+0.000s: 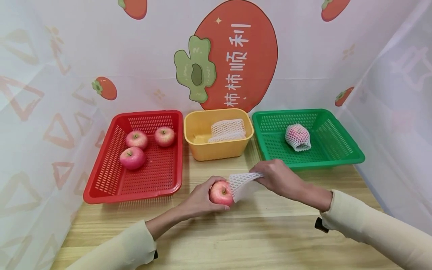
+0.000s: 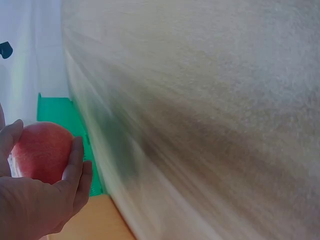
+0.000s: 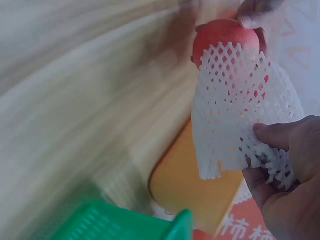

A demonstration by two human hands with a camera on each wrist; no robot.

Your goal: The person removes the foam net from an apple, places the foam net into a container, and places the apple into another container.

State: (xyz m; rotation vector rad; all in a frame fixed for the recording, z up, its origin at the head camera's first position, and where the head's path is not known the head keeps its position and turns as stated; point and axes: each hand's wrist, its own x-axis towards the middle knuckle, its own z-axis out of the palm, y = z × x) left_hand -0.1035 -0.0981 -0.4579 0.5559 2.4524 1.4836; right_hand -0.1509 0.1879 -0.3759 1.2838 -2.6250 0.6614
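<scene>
My left hand (image 1: 201,199) grips a red apple (image 1: 221,193) over the front middle of the table, fingers and thumb curled around its sides. A white foam net sleeve (image 1: 242,183) is pinched at its far end by my right hand (image 1: 280,177). In the right wrist view, the open end of the sleeve (image 3: 227,107) overlaps the lower part of the apple (image 3: 225,36), and the thumb presses the other end against the fingers. The left wrist view shows the apple (image 2: 44,151) resting between thumb and fingertips.
A red basket (image 1: 98,187) on the left holds 3 apples. Behind the hands, a yellow bin (image 1: 216,150) contains folded foam sleeves (image 1: 228,129). In the green basket (image 1: 344,150) at right lies one net-wrapped apple (image 1: 297,135). A printed curtain (image 1: 141,67) hangs behind them.
</scene>
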